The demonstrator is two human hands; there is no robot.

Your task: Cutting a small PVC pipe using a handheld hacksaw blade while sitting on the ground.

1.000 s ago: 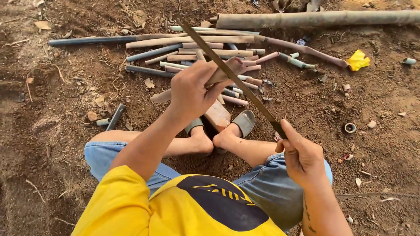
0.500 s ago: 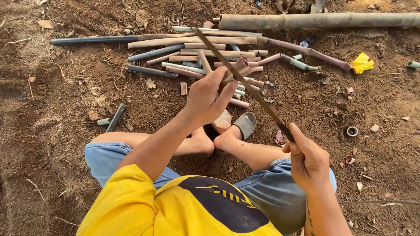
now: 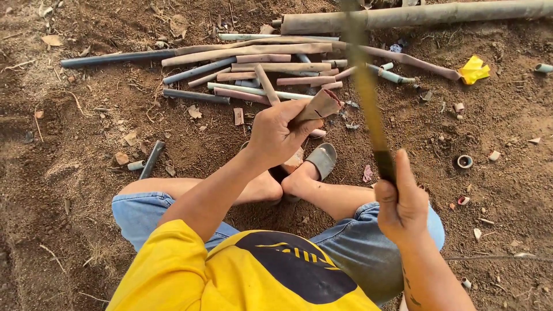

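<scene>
My left hand (image 3: pixel 279 133) grips a short brown piece of pipe (image 3: pixel 319 106), held out above my feet with its cut end pointing right. In my right hand (image 3: pixel 403 201) is the dark handle of a long blade (image 3: pixel 366 86); the blade rises steeply towards the top of the view and looks blurred. It stands to the right of the pipe piece, apart from it. I sit on bare dirt with my legs folded, grey sandals (image 3: pixel 321 159) on my feet.
A heap of cut pipes (image 3: pixel 253 63), grey and brown, lies on the dirt beyond my feet. One long thick pipe (image 3: pixel 415 14) runs along the top edge. A yellow scrap (image 3: pixel 474 69) and small pipe rings (image 3: pixel 464 161) lie at the right.
The blade has swung up from lying slantwise across the pipe piece to nearly upright on the right. My left hand still holds the pipe piece, now free of the blade.
</scene>
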